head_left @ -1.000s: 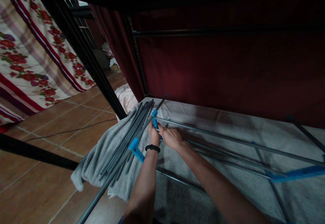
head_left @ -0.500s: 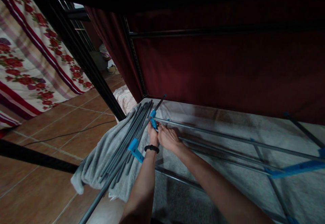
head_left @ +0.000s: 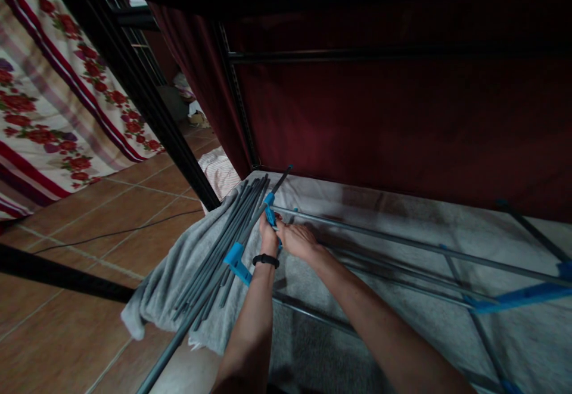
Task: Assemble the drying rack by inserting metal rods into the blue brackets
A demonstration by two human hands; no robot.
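My left hand (head_left: 268,236), with a black band on its wrist, is closed around a blue plastic connector (head_left: 270,208). This connector sits on a long grey tube (head_left: 172,348) that slants from the lower left to the upper middle. Against it, my right hand (head_left: 295,240) is closed on the end of another grey tube (head_left: 379,261), which runs off to the right; the fingers partly hide that end. Lower on the slanting tube is a second blue connector (head_left: 238,263), beside my left forearm. An upper grey tube (head_left: 357,231) passes just above my right hand.
Several loose grey tubes (head_left: 218,251) lie in a bundle on a grey blanket (head_left: 156,289), left of my hands. Blue connectors (head_left: 522,297) join tubes at the right. A black post (head_left: 170,137) stands at the left, and a dark red curtain (head_left: 379,126) hangs behind.
My right hand has shifted slightly and its fingers press closer to the connector. The left hand keeps its hold. The view has moved a little.
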